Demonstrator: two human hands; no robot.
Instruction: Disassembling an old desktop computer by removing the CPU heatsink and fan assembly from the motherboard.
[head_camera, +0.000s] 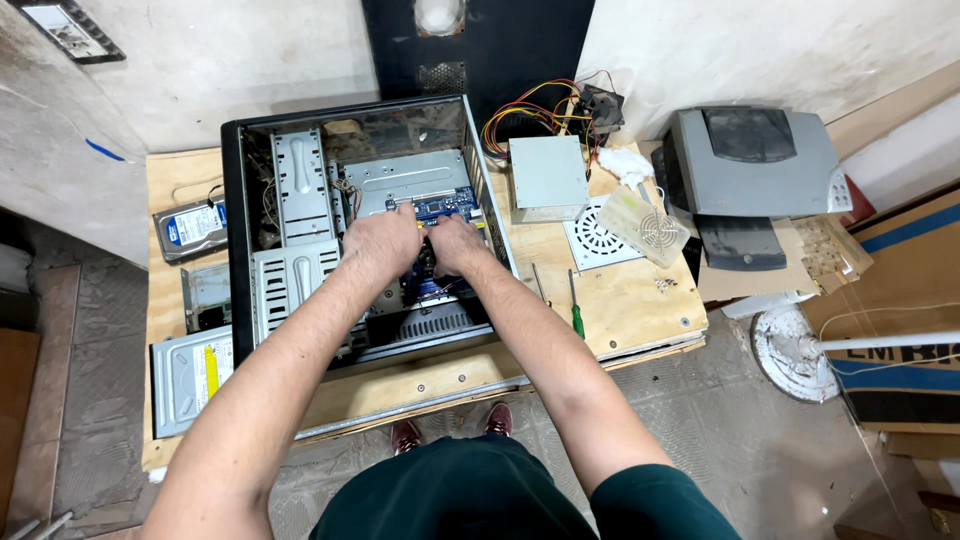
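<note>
Both my hands are down inside the open computer case (365, 225) in the middle of the frame. My left hand (382, 243) lies knuckles up with its fingers curled over the blue circuit board (445, 207), and my right hand (455, 245) sits just beside it, nearly touching, fingers bent down onto the same board. Whether the fingertips pinch anything I cannot tell; they are hidden under the backs of my hands. The case lies on its side with the panel off, which I judge is what lets me reach the board from above with both arms.

The parts lie around the case on the plywood surface (620, 300). A hard drive (190, 228) and an optical drive (188, 375) sit at the left edge, well apart from my hands. To the right of the case stands a grey power supply (547, 178) with its bundle of coloured wires (535, 112) trailing toward the upper middle. A white fan grille (598, 238) lies near it, and a green-handled screwdriver (576, 312) rests just right of my right forearm, within easy reach.

A grey printer (755, 160) stands at the upper right, partly on cardboard. The floor (740, 430) below is worn grey tile, the walls are pale plaster, and my shoes show under the surface's front edge.
</note>
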